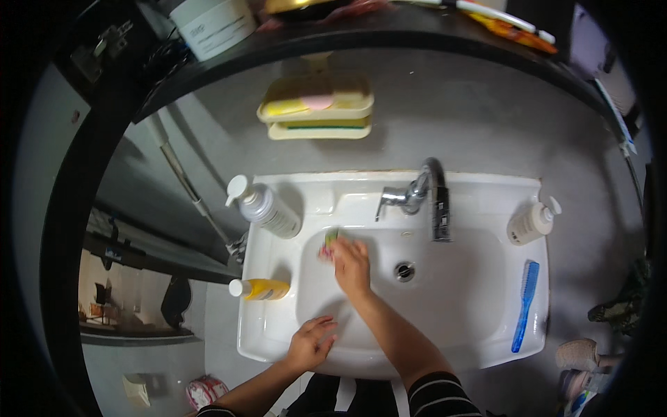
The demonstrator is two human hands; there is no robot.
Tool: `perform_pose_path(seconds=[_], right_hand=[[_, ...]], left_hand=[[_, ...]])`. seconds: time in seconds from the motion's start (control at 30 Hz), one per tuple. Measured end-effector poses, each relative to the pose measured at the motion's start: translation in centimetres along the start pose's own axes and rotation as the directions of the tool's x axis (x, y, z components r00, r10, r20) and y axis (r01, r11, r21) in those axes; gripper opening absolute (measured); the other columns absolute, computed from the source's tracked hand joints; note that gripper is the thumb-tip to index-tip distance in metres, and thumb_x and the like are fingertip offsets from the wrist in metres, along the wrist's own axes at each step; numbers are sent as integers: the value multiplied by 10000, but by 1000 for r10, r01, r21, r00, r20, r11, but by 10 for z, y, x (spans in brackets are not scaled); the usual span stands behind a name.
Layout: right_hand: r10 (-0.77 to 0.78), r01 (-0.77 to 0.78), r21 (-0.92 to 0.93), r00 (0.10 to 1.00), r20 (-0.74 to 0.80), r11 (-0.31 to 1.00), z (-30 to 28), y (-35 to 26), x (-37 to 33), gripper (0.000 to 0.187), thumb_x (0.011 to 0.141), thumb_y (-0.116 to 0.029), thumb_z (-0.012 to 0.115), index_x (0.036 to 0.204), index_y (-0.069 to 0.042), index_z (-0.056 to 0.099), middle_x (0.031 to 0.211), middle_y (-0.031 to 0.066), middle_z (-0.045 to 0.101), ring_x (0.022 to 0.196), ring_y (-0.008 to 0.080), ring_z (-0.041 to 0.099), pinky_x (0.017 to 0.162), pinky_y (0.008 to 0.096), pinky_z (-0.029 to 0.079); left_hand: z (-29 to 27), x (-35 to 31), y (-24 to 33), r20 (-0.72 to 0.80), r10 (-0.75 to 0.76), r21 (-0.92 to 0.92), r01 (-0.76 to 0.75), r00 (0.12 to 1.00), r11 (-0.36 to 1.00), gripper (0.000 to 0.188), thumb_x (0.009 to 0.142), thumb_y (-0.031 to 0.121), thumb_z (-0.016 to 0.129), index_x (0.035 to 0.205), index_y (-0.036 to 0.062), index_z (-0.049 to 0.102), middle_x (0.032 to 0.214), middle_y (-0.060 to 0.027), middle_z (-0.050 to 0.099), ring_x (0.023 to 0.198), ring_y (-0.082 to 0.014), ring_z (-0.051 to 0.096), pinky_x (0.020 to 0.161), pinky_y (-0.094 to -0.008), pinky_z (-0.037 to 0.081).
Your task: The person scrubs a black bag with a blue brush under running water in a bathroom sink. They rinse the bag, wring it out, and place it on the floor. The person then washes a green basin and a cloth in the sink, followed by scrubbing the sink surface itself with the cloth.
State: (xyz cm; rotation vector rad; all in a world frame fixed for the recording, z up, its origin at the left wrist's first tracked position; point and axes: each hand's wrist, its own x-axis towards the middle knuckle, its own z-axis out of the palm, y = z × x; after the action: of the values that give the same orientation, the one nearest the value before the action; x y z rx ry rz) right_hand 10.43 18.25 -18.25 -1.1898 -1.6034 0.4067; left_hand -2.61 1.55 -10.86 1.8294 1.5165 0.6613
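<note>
My right hand (353, 264) reaches into the back left part of the white sink (458, 306). Its fingers close on a small green-and-pink thing (328, 247), held against the basin wall and too blurred to tell its kind. Over the sink's front left edge, my left hand (311, 343) hovers with fingers apart and nothing in them. The nearest thing to it is a yellow bottle with a white cap (267, 289) on the left rim. Behind that stands a clear-grey pump bottle (273, 212).
A chrome faucet (439, 201) rises at the back, above the drain (404, 271). On the right rim are a white pump bottle (531, 224) and a blue comb-like brush (526, 306). A cream soap holder (319, 108) hangs on the wall beneath a dark shelf (389, 39).
</note>
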Motion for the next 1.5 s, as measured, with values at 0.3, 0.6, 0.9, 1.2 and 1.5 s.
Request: perform_pose_path(seconds=[0.3,0.6,0.9,1.2,1.5], right_hand=[[-20,144,-379,950,313,914,40,-8,41,468,766,-79,650,1207,-204,557,1293,28,505,1219,307,406,1017,562,297],[-54,-59,170,807,588,984,2,-52,-5,494,780,13,597,1230,-185,550,1276,47,522,1170,342,468,963,439,404],[-182,257,21,624,760,966,66,-116,-59,475,742,-28,607,1180,-213,606,1298,-15,513,1188,260,432,946,507,352],[-55,-436,271,447,893,858,-98,-84,-69,224,846,-165,638,1070,-168,633,1023,68,670,946,280,637,841,393,490],[248,-202,-145,769,589,969,-6,-62,-101,515,830,-109,608,1314,-222,471,1382,90,419,1177,402,466,931,474,453]], left_hand=[[-50,-3,-52,-613,-440,-401,222,656,889,779,722,115,804,1312,60,300,1345,-133,338,1190,-222,414,960,-364,403],[-100,25,-65,-443,-454,-621,100,773,777,389,797,66,745,1128,1,553,1034,-71,641,937,-169,612,867,-306,483],[-146,-15,-40,-624,-347,-473,15,700,881,359,805,86,743,1094,17,541,1017,-65,628,921,-149,603,849,-285,477],[-136,-26,-36,-575,-354,-507,19,737,862,390,798,87,747,1124,-2,552,1045,-86,632,941,-165,609,868,-306,479],[-95,3,-20,-508,-294,-502,-1,810,865,376,815,96,730,1133,-6,557,1051,-82,632,960,-161,607,873,-303,477]])
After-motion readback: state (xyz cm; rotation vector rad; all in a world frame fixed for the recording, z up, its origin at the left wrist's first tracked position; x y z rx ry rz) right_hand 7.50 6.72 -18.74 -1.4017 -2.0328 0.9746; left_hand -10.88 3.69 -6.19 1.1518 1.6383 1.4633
